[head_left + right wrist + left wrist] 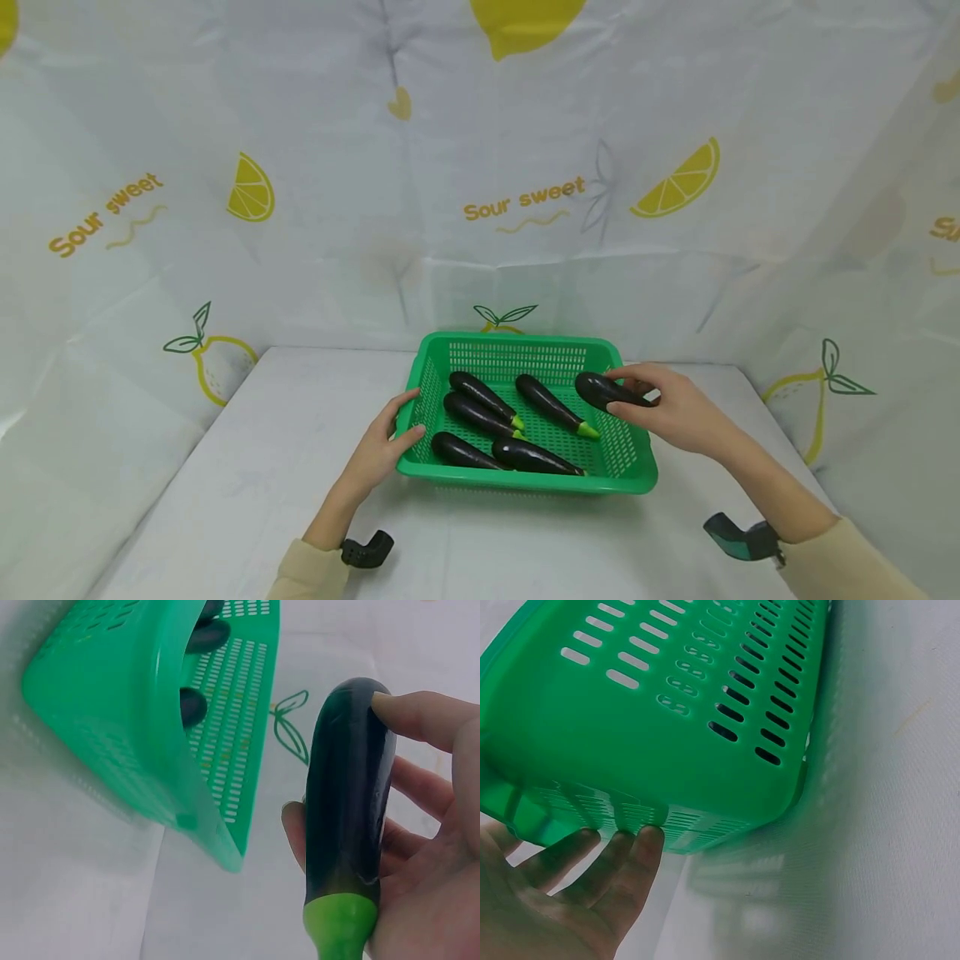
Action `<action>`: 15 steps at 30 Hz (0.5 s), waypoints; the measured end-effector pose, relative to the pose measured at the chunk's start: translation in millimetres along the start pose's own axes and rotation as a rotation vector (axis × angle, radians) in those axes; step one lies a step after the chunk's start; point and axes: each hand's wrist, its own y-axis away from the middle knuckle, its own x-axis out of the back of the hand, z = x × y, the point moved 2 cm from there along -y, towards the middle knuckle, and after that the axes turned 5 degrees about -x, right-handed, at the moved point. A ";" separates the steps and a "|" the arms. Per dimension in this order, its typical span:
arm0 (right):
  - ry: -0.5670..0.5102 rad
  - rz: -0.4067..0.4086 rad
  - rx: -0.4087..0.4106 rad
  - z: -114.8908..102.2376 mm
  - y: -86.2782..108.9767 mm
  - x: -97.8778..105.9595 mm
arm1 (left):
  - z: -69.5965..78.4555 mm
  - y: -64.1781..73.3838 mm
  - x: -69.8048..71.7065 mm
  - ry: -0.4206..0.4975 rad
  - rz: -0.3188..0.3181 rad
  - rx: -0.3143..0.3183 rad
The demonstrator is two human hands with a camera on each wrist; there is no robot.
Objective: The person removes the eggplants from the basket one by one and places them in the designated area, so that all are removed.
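Note:
A green plastic basket (525, 481) with slotted walls stands on the table and holds several dark purple eggplants (547, 404) with green stem ends. My left hand (378, 446) grips the basket's left side by its rim; in the left wrist view its fingertips (649, 836) press the outside of the slotted end wall. Over the basket's right rim, my right hand (671, 408) holds another eggplant (349, 795) between thumb and fingers. Its rounded end points toward the basket, and its green stem end lies by the palm in the right wrist view.
The basket sits on a white-covered table (300, 417), close to its back edge. Behind and at both sides hangs a pale sheet (337, 208) printed with lemons and lettering. A dark wrist-worn device (367, 550) is on each forearm.

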 end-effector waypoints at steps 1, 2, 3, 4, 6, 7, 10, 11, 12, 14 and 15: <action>0.005 0.004 -0.003 1.7 0.3 1.4 | 0.2 0.2 0.0 -0.001 0.000 -0.004; 0.010 0.008 -0.004 3.2 0.5 2.9 | 0.4 0.3 0.0 0.000 0.002 -0.006; 0.017 0.012 -0.009 4.7 0.8 4.5 | 0.6 0.4 0.0 0.002 0.003 -0.006; 0.022 0.015 -0.013 6.4 1.0 5.9 | 0.7 0.4 -0.1 0.002 0.004 -0.005; 0.027 0.021 -0.022 10.0 1.3 8.7 | 0.9 0.4 -0.1 0.002 0.005 -0.006; 0.031 0.024 -0.026 11.8 1.5 10.1 | 1.2 0.7 0.0 0.000 0.005 -0.008; 0.036 0.034 -0.044 17.7 2.1 14.1 | 1.0 0.7 -0.1 -0.002 0.005 -0.007; 0.038 0.038 -0.049 19.7 2.5 15.3 | 1.0 0.8 -0.1 -0.003 0.005 -0.008; 0.043 0.044 -0.055 21.7 2.9 16.5 | 1.2 1.0 -0.1 -0.003 0.004 -0.009; 0.051 0.057 -0.060 25.4 3.6 18.6 | 1.2 0.8 -0.2 0.000 0.003 -0.008; 0.054 0.065 -0.061 27.2 4.0 19.7 | 1.3 0.8 -0.2 0.000 0.003 -0.008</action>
